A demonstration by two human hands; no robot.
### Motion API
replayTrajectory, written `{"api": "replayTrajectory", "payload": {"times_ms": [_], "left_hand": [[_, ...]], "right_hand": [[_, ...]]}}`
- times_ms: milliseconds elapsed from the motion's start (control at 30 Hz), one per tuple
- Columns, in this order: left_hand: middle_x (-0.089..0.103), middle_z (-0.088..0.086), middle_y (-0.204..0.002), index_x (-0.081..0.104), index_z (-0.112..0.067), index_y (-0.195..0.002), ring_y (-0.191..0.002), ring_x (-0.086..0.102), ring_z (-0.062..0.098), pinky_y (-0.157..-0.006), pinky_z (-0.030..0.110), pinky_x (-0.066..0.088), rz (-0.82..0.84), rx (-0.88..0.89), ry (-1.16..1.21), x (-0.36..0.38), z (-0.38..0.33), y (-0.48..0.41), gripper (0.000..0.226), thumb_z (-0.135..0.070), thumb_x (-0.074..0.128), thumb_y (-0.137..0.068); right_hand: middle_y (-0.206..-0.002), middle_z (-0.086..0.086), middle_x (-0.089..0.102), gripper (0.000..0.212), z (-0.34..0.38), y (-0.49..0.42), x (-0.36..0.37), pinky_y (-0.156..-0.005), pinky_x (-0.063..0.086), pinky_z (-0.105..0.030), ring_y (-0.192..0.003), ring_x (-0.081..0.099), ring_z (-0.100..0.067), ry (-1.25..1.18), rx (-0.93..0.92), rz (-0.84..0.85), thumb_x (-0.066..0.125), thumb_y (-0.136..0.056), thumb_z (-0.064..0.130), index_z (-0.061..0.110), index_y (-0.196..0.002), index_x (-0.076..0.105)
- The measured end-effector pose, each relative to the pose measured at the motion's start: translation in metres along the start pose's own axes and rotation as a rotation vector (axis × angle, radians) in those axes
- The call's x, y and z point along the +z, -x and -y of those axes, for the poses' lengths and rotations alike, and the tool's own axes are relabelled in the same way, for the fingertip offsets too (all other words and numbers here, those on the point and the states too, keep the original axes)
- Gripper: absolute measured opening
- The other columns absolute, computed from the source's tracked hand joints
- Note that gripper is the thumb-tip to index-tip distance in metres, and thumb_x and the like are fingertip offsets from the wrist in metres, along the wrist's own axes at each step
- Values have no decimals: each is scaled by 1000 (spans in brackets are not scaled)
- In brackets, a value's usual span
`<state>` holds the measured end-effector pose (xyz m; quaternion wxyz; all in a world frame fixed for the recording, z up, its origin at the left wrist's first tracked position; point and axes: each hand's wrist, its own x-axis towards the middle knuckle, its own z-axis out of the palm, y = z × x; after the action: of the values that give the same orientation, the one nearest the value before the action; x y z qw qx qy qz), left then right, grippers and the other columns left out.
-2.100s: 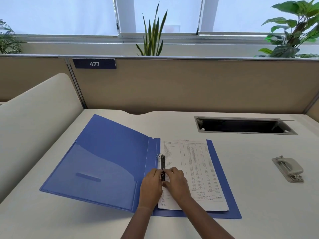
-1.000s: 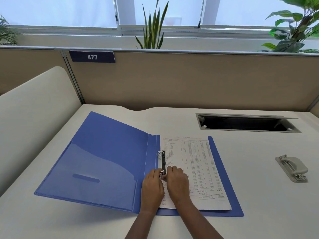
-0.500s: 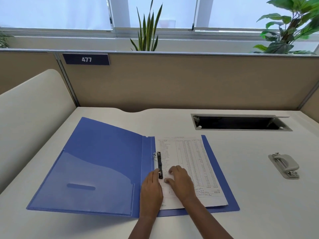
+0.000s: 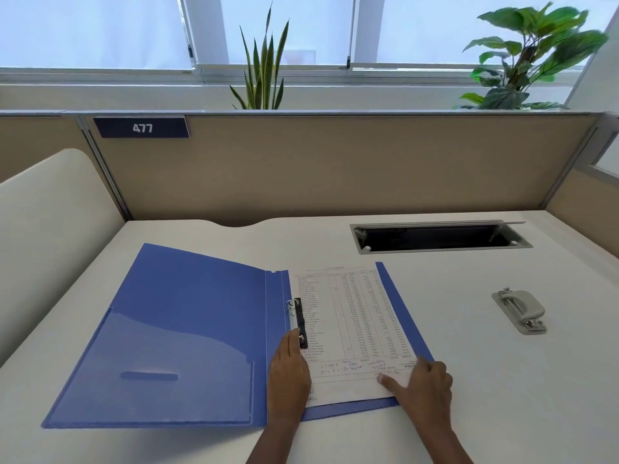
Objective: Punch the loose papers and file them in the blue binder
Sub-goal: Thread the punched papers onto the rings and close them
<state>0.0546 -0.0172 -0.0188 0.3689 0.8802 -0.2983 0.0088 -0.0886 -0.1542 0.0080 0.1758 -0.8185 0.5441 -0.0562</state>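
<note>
The desk [image 4: 485, 396] bears the binder [image 4: 187, 329], which lies open and flat, its pocketed cover to the left. The papers [image 4: 351, 316] lie on its right half, threaded on the clip [image 4: 298, 316] by the spine. The right hand [image 4: 425, 386] rests flat on the papers' lower right corner, fingers straight and holding nothing. The left hand [image 4: 289, 373] lies flat along the spine, fingers straight, tips touching the clip's near end. The punch [image 4: 519, 311] sits well apart to the right.

left hand [image 4: 288, 376]: flat, fingers straight, palm down; right hand [image 4: 422, 385]: flat, fingers spread, palm down
</note>
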Motion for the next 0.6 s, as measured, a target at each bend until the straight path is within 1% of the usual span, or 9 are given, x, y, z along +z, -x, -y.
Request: {"api": "replayTrajectory", "payload": {"times_ms": [133, 233, 333, 400, 433, 533, 600], "left_hand": [[51, 8, -134, 42, -7, -134, -116, 54, 21, -103, 31, 44, 16, -28, -14, 2, -3, -1, 40, -4, 35, -95], [51, 8, -133, 42, -7, -134, -114, 55, 22, -101, 31, 45, 21, -29, -26, 2, -6, -1, 40, -5, 36, -95], [55, 12, -129, 46, -4, -131, -110, 57, 24, -99, 33, 47, 15, -17, 8, 4, -8, -3, 38, -5, 39, -94], [54, 11, -129, 45, -4, -132, -111, 56, 22, -101, 32, 46, 31, -6, 23, 5, -10, -5, 37, -6, 38, -95], [53, 10, -131, 43, -5, -132, -112, 55, 21, -101, 32, 46, 42, -3, 28, 5, -11, -6, 37, -7, 38, -96], [49, 8, -134, 40, -7, -135, -113, 53, 20, -101, 29, 44, 74, 1, 86, 5, -13, -9, 39, -4, 34, -96], [46, 7, -137, 38, -9, -137, -114, 50, 18, -100, 25, 40, 107, 6, 153, 3, -14, -10, 41, -2, 34, -96]], "right_hand": [[-124, -13, 44, 78, 3, -3, -8, -95, 43, -31, -115, 44, -26, -59, 56, 58, 73, -70, 51, 7, -124, 39], [-124, -13, 45, 74, 2, -5, -11, -94, 44, -34, -117, 44, -27, -126, 48, 39, 76, -71, 42, 8, -125, 38], [-122, -14, 52, 53, 0, -6, -12, -93, 47, -36, -113, 50, -27, -192, -18, -34, 73, -78, 23, 7, -120, 45], [-116, -19, 59, 36, -3, -9, -14, -87, 51, -37, -105, 57, -30, -314, -49, -65, 68, -81, 7, 2, -113, 52], [-113, -21, 61, 30, -5, -10, -15, -84, 53, -37, -102, 59, -31, -375, -49, -70, 65, -82, 2, -1, -110, 54], [-108, -23, 65, 24, -12, -14, -22, -78, 54, -38, -96, 63, -34, -458, -34, -93, 63, -84, 0, -4, -107, 58], [-105, -23, 67, 22, -16, -17, -25, -76, 55, -39, -94, 64, -36, -475, -27, -117, 62, -84, -1, -5, -106, 59]]}}
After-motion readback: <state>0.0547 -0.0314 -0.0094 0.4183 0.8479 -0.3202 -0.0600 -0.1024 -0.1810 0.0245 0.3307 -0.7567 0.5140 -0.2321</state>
